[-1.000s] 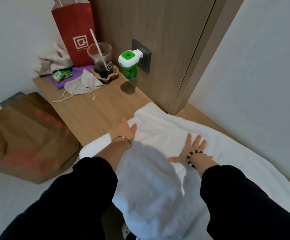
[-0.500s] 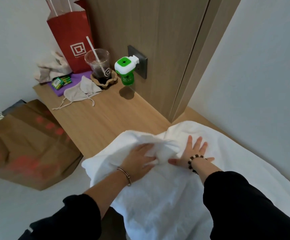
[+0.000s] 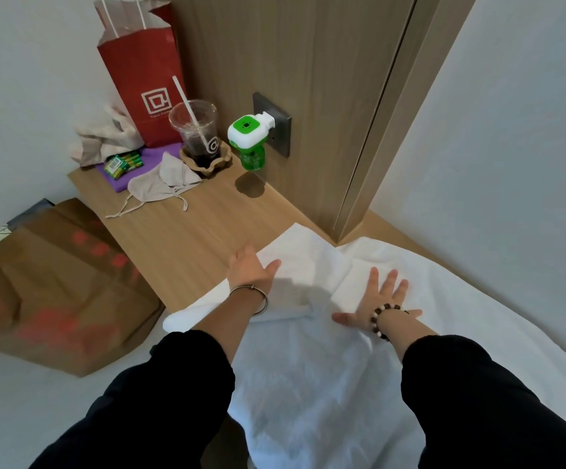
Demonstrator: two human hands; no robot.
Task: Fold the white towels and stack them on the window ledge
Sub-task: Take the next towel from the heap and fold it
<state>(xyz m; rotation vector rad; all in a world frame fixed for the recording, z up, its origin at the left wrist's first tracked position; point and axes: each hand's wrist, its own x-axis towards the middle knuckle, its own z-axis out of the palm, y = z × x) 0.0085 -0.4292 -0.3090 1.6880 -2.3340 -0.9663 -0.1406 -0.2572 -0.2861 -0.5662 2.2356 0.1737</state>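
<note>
**Both hands flat on a white towel at the ledge**

A white towel [image 3: 308, 374] lies across the near end of a wooden ledge [image 3: 173, 238], below a wood-panelled corner. Its near part hangs over the front edge toward the person. Its left part is folded over into a flap [image 3: 305, 258] that rests on the ledge.

The left hand [image 3: 251, 269] lies palm down at the flap's left edge, thumb on the cloth. Its grip is wide and holds nothing. A thin bangle [image 3: 257, 297] circles that wrist. The right hand [image 3: 376, 299] presses flat on the towel just right of the flap, fingers spread and straight. Its grip is also wide and holds nothing. A bead bracelet [image 3: 381, 319] sits on that wrist. Both arms wear black sleeves.

At the far end of the ledge stand a red paper bag [image 3: 139, 79] and a clear cup [image 3: 197, 130] with a straw and dark drink. A green and white plug-in device [image 3: 247, 137] sits in a wall socket. A beige face mask [image 3: 163, 184] lies partly on a purple cloth [image 3: 154, 156], beside green packets [image 3: 122, 162]. A brown paper bag [image 3: 54, 282] lies below the ledge on the left.
</note>
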